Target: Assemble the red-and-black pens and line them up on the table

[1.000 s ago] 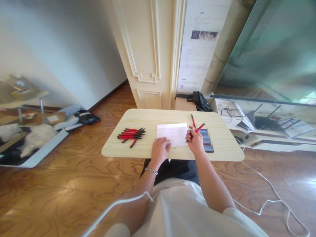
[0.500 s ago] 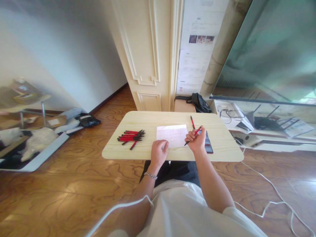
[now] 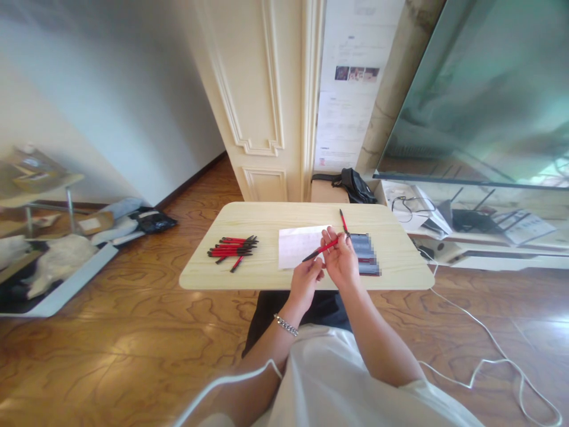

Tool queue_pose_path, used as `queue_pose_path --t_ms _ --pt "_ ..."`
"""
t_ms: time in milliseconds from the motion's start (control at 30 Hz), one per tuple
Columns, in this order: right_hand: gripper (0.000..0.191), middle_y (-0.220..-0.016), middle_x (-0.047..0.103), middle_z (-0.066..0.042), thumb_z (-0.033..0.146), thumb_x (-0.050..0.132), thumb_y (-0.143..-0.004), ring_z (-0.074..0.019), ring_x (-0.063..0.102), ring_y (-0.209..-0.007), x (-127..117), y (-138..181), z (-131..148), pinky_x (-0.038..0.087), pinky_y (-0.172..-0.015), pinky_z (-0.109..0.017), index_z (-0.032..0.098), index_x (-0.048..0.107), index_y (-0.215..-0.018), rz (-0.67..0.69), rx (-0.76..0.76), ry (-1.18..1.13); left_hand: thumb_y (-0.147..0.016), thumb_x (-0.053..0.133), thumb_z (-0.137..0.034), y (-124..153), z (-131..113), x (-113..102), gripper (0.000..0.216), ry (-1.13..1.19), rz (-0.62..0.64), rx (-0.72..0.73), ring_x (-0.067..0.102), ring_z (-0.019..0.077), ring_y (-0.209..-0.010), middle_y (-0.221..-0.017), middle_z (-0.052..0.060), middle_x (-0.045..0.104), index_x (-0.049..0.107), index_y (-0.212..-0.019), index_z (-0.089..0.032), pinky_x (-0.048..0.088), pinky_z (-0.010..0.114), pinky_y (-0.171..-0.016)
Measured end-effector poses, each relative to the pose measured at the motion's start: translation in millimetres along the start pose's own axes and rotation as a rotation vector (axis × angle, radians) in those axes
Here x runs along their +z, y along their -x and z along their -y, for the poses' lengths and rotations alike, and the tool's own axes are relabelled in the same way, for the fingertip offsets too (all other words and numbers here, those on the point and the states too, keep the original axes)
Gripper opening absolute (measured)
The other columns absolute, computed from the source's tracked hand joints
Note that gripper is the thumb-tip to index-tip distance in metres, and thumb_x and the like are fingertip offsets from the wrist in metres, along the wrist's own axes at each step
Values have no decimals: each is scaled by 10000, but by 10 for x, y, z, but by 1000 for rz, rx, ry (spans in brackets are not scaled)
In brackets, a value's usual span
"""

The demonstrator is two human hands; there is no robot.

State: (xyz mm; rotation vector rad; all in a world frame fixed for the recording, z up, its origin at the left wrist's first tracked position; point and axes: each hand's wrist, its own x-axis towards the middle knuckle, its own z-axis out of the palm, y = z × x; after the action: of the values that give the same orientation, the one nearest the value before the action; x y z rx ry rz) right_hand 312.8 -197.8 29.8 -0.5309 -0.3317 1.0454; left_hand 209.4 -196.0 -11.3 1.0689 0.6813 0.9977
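Note:
My right hand is closed around a red pen with black ends, which slants down to the left over the paper. Close by, my left hand has its fingers curled together just below the pen's black lower end; whether it grips anything is hidden. Beneath the hands lies a white sheet of paper. A second red pen rests on the table beyond my right hand. Partly behind that hand is a dark flat device, its face blurred by pixels. Several red and black pens lie piled at the left.
The small pale wooden table has rounded corners. A black bag sits on a box behind it. To the right stands a low cabinet with papers and a router. A white cable trails over the floor.
My left hand has moved right and up to beside the pen. My right hand has shifted left and turned palm up, still with the pen in it.

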Motion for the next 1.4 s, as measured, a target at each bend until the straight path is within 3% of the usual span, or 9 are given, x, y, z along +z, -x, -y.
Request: queue_pose_path --t_ms 100,233,433,600,733,867,1033,1133,1400 --pt "193 -1012 690 -12 382 698 -769 -154 643 -926 -137 162 -66 515 -781 -305 240 586 -838 -32 37 188 -779 660 -447 -80 -48 -27 429 211 -134 21 522 64 -602 -760 17 608 639 -1099 -163 431 210 -586" --pt "183 -716 676 -9 366 743 -699 -136 596 -644 -449 296 -72 474 -608 -261 207 680 -764 -1 56 632 -752 674 -468 -177 -136 -160 402 129 -179 27 534 72 -606 -746 21 599 659 -982 -139 454 218 -603" --pt "232 -729 702 -30 407 720 -691 -175 601 -652 -614 352 83 450 -614 -291 208 739 -810 199 95 1054 -771 628 -500 -238 -118 -193 388 -289 -22 71 511 101 -535 -589 4 576 698 -878 -134 413 223 -519" --pt "255 -664 680 -11 439 659 -736 -144 560 -571 -518 309 250 412 -533 -257 213 737 -825 229 78 1263 -795 589 -514 -291 -98 -49 405 -374 36 102 541 118 -534 -576 8 592 714 -900 -143 430 230 -517" --pt "270 -651 673 -23 443 663 -723 -136 548 -548 -579 -135 456 403 -506 -242 190 730 -792 242 21 1332 -799 590 -512 -319 -88 -28 450 -355 -3 97 604 137 -593 -705 48 672 686 -1029 -137 480 245 -557" --pt "294 -554 626 -33 412 701 -661 -129 513 -495 -769 -977 785 388 -482 -240 133 724 -751 -16 -68 1458 -797 607 -484 -292 -73 -210 403 -498 -84 179 647 161 -669 -801 69 706 683 -1019 -158 509 261 -619" --pt "265 -598 650 -62 350 651 -734 -147 578 -565 -925 -1769 1021 408 -538 -239 99 729 -767 -174 94 1911 -829 578 -435 -255 -43 -507 287 -709 -286 345 663 167 -738 -837 58 720 695 -904 -184 516 275 -710" --pt "248 -616 657 -73 345 644 -751 -190 624 -669 -929 -1983 954 429 -588 -247 112 727 -727 -163 183 2093 -833 571 -429 -246 -8 -593 274 -781 -323 388 657 166 -703 -796 50 717 695 -869 -187 508 270 -684" --pt "227 -688 664 -111 343 718 -675 -258 633 -846 -976 -2202 693 466 -693 -283 120 714 -712 -134 206 2205 -832 571 -410 -219 39 -627 260 -810 -372 402 633 152 -637 -745 39 704 690 -860 -181 488 249 -632"
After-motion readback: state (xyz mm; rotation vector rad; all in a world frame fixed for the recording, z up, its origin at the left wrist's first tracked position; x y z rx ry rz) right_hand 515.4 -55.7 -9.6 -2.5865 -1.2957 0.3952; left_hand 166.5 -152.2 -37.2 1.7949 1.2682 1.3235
